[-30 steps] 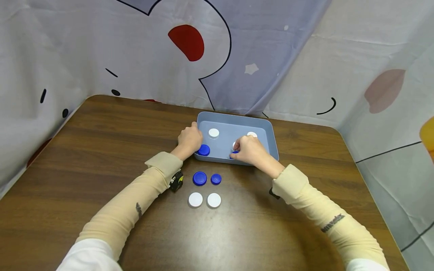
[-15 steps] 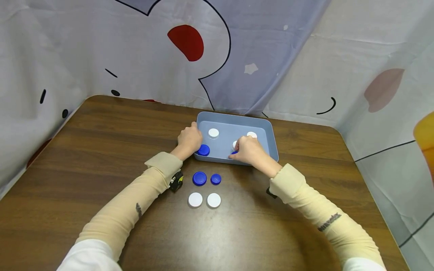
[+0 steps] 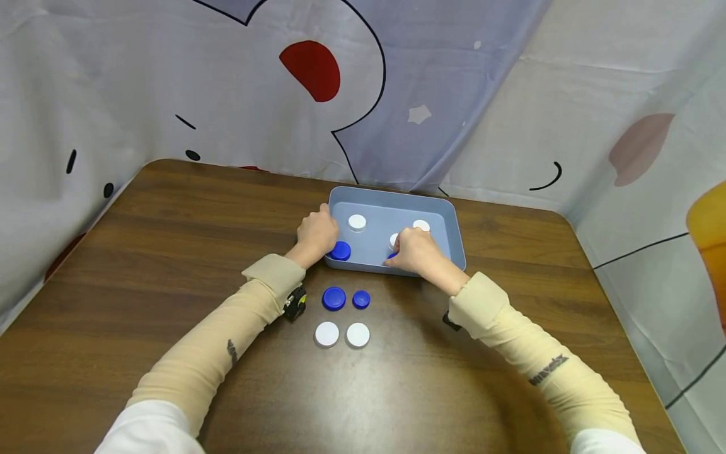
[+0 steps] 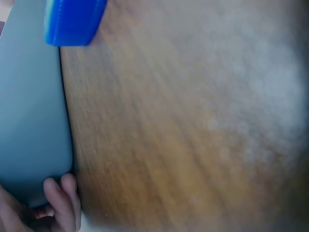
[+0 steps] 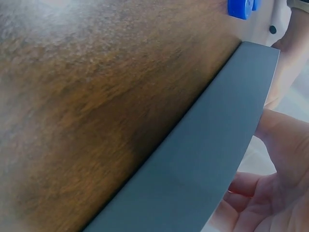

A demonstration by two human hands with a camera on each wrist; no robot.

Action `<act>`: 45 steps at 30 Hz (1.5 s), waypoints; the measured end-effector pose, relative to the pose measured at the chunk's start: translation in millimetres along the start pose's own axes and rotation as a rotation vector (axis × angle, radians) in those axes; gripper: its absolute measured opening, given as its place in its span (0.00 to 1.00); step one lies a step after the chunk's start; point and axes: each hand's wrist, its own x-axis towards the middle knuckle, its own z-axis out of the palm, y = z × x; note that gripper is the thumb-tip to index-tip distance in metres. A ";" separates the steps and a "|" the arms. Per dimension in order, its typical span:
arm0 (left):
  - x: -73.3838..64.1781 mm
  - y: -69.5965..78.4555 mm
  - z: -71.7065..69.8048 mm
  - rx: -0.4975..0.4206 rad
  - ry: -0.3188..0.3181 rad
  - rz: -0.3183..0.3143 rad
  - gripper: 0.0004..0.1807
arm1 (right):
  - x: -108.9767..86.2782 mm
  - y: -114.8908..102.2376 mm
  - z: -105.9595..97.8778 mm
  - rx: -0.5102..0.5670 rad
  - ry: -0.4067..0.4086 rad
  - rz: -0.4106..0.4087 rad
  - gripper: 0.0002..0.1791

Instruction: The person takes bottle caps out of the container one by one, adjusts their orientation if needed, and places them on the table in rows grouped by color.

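sleeves [image 3: 227, 340]: beige over white | right forearm print: dark lettering | wrist cameras: black

A dark wooden bench [image 3: 170, 252] with rounded far corners stands before pale cartoon-print curtains [image 3: 170, 82] hung along the far and right sides, under soft light.

Wooden table [image 3: 170, 252]: grey tray [image 3: 397, 200], two blue caps [image 3: 345, 299], two white caps [image 3: 342, 335].
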 end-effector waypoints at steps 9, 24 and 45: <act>0.7 0.6 0.8 -0.001 0.001 -0.003 0.17 | 0.4 0.2 2.6 0.019 -0.006 0.022 0.28; -1.5 1.7 -0.7 -0.003 0.013 0.002 0.16 | 1.1 1.3 2.6 0.034 0.005 0.008 0.28; -1.8 2.0 -0.7 0.003 -0.002 -0.006 0.16 | -2.5 1.9 -9.3 0.054 0.063 0.055 0.14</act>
